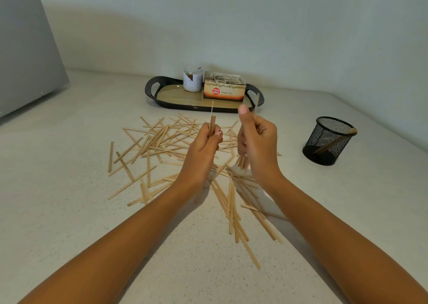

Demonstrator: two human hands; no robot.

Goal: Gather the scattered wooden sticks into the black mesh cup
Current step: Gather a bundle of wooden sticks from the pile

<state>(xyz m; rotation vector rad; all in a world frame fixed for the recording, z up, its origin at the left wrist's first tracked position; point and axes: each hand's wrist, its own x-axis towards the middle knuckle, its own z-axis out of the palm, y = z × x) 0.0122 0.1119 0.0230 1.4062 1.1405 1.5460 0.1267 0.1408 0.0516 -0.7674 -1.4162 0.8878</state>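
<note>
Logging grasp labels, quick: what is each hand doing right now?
Left hand: closed, holding a small upright bundle of thin pale wooden sticks.
Right hand: closed, holding a second bundle of wooden sticks, slightly blurred.

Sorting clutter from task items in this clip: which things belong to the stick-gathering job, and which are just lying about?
Job: wooden sticks, black mesh cup, left hand and right hand, each holding sticks.
Lying about: tray, jar, ginger tea box, grey object at left.
</note>
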